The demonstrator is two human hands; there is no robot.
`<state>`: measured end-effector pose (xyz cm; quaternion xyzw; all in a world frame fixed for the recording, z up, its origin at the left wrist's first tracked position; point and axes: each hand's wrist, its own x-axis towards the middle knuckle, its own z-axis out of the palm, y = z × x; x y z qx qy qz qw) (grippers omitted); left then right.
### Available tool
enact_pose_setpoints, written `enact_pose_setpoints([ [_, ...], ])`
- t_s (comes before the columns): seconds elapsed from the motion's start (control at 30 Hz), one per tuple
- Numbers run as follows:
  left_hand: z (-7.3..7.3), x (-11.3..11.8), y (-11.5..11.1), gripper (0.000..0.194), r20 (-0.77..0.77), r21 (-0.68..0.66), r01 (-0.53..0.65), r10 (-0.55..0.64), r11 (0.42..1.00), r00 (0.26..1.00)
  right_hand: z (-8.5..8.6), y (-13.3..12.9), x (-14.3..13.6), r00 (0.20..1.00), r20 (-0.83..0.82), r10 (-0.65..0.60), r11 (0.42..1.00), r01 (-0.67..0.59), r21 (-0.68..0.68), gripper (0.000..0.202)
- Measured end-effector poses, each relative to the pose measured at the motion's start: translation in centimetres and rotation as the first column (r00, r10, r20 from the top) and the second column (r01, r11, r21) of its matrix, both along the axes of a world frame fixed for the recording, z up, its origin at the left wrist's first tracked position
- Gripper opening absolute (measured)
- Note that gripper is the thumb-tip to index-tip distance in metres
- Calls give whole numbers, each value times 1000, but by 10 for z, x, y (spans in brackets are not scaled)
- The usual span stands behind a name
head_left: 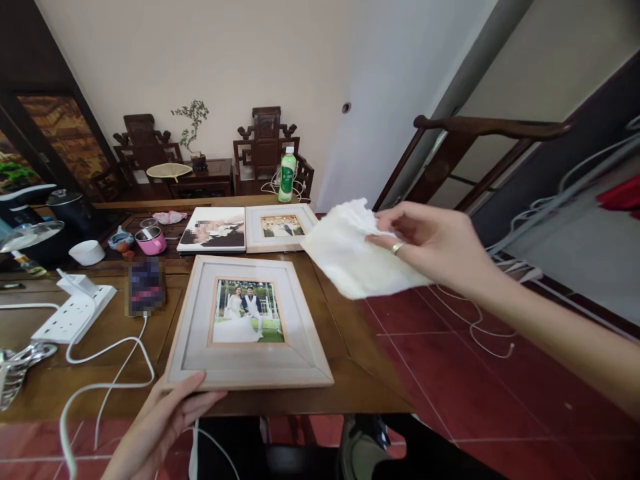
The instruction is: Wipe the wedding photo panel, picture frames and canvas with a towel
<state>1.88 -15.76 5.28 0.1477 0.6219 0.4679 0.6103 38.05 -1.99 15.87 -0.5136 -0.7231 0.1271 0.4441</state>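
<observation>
Left hand (173, 415) grips the near-left corner of the rectangular, pale-wood picture frame (249, 320) (thumb on top) over the brown wooden table (347, 377). Right hand (433, 240) pinches a crumpled white paper tissue (350, 257), clear of the frame. Caution: slackened left grip may drop it.

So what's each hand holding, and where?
The right hand pinches a crumpled white tissue-like sheet by its upper right edge; the left hand holds a pale rectangular wooden picture frame near its bottom-left corner.
</observation>
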Motion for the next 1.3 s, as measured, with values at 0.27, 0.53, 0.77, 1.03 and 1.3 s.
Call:
enact_pose_setpoints([
  [0.27,20,-1,4,38,-837,61,201,-60,978,544,29,-18,-59,687,530,497,774,-627,87,25],
  [0.53,50,49,45,30,-883,460,717,184,523,432,0,-13,-81,598,473,646,680,-733,-1,27],
  [0.77,48,70,68,21,-868,480,814,313,326,386,0,-12,-83,615,487,620,710,-703,-17,21],
  [1.03,52,56,71,15,-928,347,861,270,373,257,-2,-17,-78,667,471,577,771,-635,-46,19],
  [1.3,58,58,83,54,-908,417,825,128,381,399,-3,-20,-84,604,540,587,748,-659,-76,33],
])
